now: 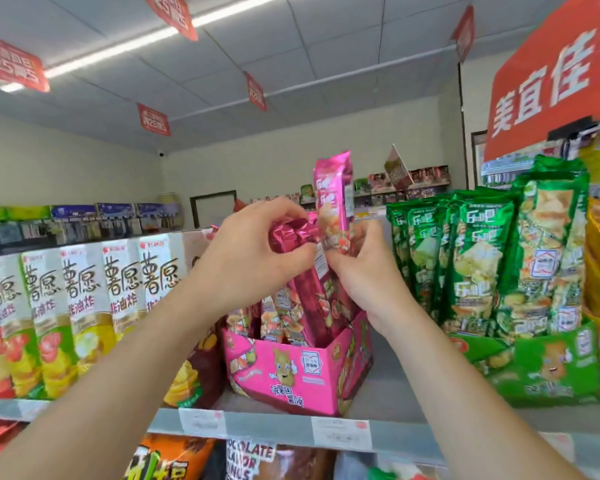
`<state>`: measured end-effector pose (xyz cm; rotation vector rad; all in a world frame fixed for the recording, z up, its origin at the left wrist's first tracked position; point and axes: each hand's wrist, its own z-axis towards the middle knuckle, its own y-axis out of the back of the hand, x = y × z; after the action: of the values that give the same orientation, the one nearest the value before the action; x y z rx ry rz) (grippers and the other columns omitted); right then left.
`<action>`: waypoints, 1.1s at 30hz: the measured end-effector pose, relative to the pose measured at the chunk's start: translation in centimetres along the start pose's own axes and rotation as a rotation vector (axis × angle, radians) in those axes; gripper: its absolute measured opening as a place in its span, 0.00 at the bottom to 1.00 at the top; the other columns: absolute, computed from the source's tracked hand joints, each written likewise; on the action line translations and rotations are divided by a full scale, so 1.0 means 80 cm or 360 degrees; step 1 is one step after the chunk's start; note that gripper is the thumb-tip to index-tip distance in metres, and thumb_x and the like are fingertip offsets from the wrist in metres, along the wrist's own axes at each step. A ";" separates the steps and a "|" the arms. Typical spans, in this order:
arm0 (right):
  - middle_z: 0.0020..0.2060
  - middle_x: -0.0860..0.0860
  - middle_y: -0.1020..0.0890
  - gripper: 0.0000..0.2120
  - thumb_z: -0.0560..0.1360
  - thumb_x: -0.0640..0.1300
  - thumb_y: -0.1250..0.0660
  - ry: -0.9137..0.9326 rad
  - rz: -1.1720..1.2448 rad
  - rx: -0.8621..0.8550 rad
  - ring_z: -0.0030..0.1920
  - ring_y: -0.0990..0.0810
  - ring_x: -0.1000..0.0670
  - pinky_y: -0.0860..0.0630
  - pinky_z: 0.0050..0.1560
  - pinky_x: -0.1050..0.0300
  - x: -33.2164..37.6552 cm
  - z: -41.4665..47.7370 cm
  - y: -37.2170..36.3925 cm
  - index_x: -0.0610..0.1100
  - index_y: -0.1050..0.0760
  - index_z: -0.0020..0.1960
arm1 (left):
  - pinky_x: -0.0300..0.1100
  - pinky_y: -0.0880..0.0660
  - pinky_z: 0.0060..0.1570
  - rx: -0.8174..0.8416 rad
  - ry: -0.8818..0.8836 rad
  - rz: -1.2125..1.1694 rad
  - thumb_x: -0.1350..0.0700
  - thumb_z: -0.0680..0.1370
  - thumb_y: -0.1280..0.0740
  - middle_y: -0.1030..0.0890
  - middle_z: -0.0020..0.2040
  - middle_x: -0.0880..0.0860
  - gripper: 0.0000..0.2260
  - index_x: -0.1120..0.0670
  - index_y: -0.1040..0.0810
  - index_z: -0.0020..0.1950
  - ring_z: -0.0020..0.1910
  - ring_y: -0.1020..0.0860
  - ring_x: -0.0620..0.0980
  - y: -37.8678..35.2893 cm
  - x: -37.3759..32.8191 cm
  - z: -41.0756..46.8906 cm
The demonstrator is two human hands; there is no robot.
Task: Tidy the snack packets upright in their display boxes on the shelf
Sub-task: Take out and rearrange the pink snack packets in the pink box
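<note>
Pink foil packets (309,303) stand bunched in the pink box (291,372) on the shelf (274,426) — some lean, and one tall packet (333,188) pokes up above the rest. Left hand (253,258) has its fingers curled round the scrunched tops of several packets, gripping them as a bundle. Right hand (364,271) pinches the edge of a packet near its white label, thumb and fingers closed on the film.

Packets look light, thin, crinkly and slick. Contents are probably brittle crisps, so squeezing the middle risks crushing them. Best hold, I judge, is the flat top seal or the side seams, not the puffed body. Box is light cardboard, sits turned at an angle near the shelf lip, and could slide if packets get pushed hard.

Around: green packets (482,258) in a green box (551,368) to the right, with a bare gap between the two boxes. A brown bag (205,362) sits just beside the pink box on the left, then a row of white-and-yellow cartons (125,289). Price tags (340,433) hang on the shelf edge. The brown bag crowds the left side — little room to swing packets that way.
</note>
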<state>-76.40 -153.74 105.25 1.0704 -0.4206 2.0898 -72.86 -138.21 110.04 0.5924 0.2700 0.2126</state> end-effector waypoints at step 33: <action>0.64 0.58 0.34 0.48 0.59 0.62 0.24 0.0408 -0.0281 0.0151 0.59 0.27 0.63 0.31 0.57 0.65 0.029 -0.035 0.013 0.65 0.45 0.72 | 0.30 0.32 0.59 0.0453 -0.0119 -0.0594 0.54 0.67 0.34 0.28 0.70 0.42 0.31 0.42 0.31 0.70 0.57 0.27 0.28 0.026 0.006 0.039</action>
<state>-79.60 -151.76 105.43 0.8445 -0.0983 2.0687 -71.71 -138.02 113.62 0.8166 0.3356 -0.2116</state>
